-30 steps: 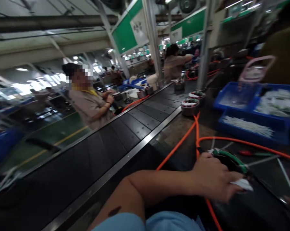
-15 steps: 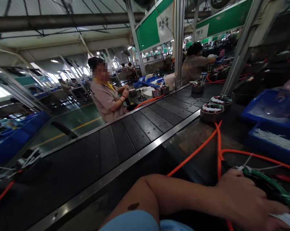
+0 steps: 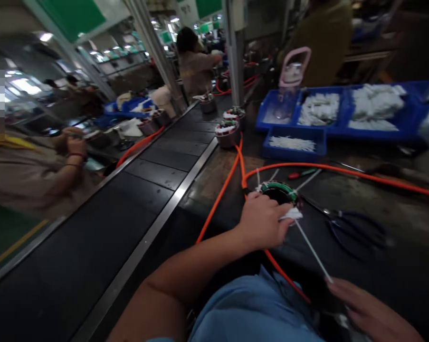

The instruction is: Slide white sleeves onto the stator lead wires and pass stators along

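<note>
A motor stator (image 3: 280,186) with green windings lies on the bench, white ties sticking out around its rim. Across its near side rests my left hand (image 3: 260,221), fingers bent and closed over a white piece (image 3: 291,213) at the edge. From there a thin white cable tie (image 3: 313,251) runs taut down to my right hand (image 3: 371,306), whose fingers pinch its end. Something metallic and blurred shows under the right hand; I cannot make out what it is. Pliers with dark blue handles (image 3: 357,232) lie to the right of the stator.
A conveyor (image 3: 143,190) runs along the left, with more stators (image 3: 227,134) beside it. Blue bins (image 3: 294,154) of white parts stand at the back. Orange hoses (image 3: 219,202) cross the bench. A red and green tool (image 3: 301,174) lies behind the stator. A co-worker (image 3: 32,166) stands across the conveyor.
The view has swung right and down onto the bench. My right hand, the cable tie and the pliers have come into view. My left hand still rests on the stator.
</note>
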Available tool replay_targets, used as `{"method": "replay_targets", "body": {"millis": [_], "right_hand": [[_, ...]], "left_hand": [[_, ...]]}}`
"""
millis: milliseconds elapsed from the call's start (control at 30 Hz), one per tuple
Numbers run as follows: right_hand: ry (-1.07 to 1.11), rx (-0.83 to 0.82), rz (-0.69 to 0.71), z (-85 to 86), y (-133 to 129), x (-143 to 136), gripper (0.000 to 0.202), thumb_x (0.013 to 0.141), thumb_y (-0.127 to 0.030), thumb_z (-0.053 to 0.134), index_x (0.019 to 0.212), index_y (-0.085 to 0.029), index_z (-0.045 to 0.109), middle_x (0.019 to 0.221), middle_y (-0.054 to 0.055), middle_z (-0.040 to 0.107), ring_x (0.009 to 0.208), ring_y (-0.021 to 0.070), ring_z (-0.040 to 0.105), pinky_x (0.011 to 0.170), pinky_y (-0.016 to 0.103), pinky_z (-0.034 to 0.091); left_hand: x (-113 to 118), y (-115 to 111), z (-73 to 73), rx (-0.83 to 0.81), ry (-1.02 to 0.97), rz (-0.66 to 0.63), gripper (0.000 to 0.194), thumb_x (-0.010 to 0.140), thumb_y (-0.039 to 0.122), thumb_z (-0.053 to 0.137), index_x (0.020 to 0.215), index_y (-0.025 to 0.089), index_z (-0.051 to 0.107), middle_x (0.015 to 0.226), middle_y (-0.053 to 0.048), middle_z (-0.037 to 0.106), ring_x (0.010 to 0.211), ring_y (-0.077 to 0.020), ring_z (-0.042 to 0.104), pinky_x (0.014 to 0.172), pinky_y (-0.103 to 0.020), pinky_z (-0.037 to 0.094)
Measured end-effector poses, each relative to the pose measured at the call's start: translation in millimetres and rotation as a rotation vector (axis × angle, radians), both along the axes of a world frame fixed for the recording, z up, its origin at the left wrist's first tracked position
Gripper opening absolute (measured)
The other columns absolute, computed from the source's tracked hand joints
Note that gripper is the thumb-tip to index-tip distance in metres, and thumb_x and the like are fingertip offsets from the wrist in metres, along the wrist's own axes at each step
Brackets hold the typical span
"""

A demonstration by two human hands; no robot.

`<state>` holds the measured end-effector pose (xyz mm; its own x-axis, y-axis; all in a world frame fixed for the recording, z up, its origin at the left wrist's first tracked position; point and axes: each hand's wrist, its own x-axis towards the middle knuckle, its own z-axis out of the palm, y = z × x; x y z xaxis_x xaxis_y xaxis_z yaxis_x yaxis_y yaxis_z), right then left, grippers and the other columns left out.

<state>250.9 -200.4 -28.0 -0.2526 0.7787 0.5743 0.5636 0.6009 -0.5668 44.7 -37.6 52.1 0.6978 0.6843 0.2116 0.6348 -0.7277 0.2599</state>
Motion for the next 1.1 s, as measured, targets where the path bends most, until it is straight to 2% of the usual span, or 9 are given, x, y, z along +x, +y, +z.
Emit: {"method": "replay_targets", "body": {"millis": [133, 367, 500, 633, 833, 967, 1100], "right_hand": [[0.006, 0.089, 0.038, 13.1, -1.1, -13.0, 0.04, 0.086, -0.025, 0.051, 0.126, -0.024, 0.047, 0.106, 0.01, 0.065, 0.1, 0.0226, 0.061, 0.078, 0.031, 0.056], [0.035, 0.066, 0.038, -7.1, -7.0, -18.5, 0.033, 0.09, -0.021, 0.037, 0.123, -0.018, 0.042, 0.111, 0.014, 0.062, 0.109, 0.0243, 0.055, 0.083, 0.039, 0.053], [0.063, 0.086, 0.017, -3.4, -8.4, -21.5, 0.029, 0.09, -0.024, 0.039, 0.117, -0.018, 0.046, 0.109, 0.014, 0.063, 0.107, 0.024, 0.057, 0.082, 0.038, 0.053], [0.04, 0.128, 0.028, 5.4, 3.5, -26.1, 0.028, 0.09, -0.021, 0.036, 0.115, -0.016, 0.045, 0.106, 0.015, 0.064, 0.107, 0.023, 0.057, 0.081, 0.037, 0.054], [0.005, 0.133, 0.024, 9.6, 24.5, -28.3, 0.026, 0.087, -0.018, 0.035, 0.111, -0.017, 0.045, 0.113, 0.015, 0.06, 0.112, 0.0225, 0.053, 0.085, 0.038, 0.051], [-0.003, 0.15, 0.088, 8.7, 11.8, -21.4, 0.029, 0.088, -0.021, 0.035, 0.114, -0.015, 0.045, 0.111, 0.016, 0.061, 0.113, 0.0243, 0.052, 0.087, 0.04, 0.05], [-0.028, 0.075, 0.093, -0.3, -4.7, -18.1, 0.028, 0.088, -0.022, 0.037, 0.113, -0.015, 0.046, 0.111, 0.016, 0.061, 0.112, 0.0245, 0.053, 0.088, 0.04, 0.049]], "left_hand": [[1.5, 1.1, 1.6, -0.019, 0.006, -0.007, 0.03, 0.084, 0.036, 0.05, 0.11, 0.024, 0.059, 0.081, -0.002, 0.064, 0.082, -0.0188, 0.054, 0.085, -0.039, 0.032], [3.2, 2.6, 1.6, -0.014, 0.016, -0.021, 0.031, 0.087, 0.034, 0.045, 0.113, 0.024, 0.058, 0.082, -0.002, 0.064, 0.08, -0.0186, 0.054, 0.084, -0.039, 0.033], [3.9, 3.1, 0.9, -0.012, 0.01, -0.031, 0.032, 0.088, 0.034, 0.044, 0.115, 0.023, 0.057, 0.081, -0.002, 0.064, 0.08, -0.0189, 0.054, 0.083, -0.039, 0.033], [3.9, 3.4, 1.2, 0.004, 0.027, -0.037, 0.032, 0.087, 0.032, 0.045, 0.115, 0.023, 0.056, 0.082, -0.002, 0.064, 0.082, -0.0193, 0.054, 0.085, -0.04, 0.032], [4.4, 3.0, 3.2, 0.017, 0.045, -0.039, 0.033, 0.086, 0.03, 0.045, 0.117, 0.022, 0.055, 0.086, -0.004, 0.065, 0.085, -0.0196, 0.055, 0.087, -0.04, 0.032], [5.2, 2.4, 3.5, 0.032, 0.042, -0.026, 0.032, 0.087, 0.031, 0.044, 0.115, 0.022, 0.057, 0.084, -0.003, 0.065, 0.08, -0.0186, 0.055, 0.086, -0.04, 0.032], [5.8, 2.9, 2.1, 0.043, 0.027, -0.03, 0.03, 0.087, 0.031, 0.043, 0.112, 0.023, 0.058, 0.081, -0.003, 0.065, 0.078, -0.0185, 0.054, 0.083, -0.039, 0.033]]}}
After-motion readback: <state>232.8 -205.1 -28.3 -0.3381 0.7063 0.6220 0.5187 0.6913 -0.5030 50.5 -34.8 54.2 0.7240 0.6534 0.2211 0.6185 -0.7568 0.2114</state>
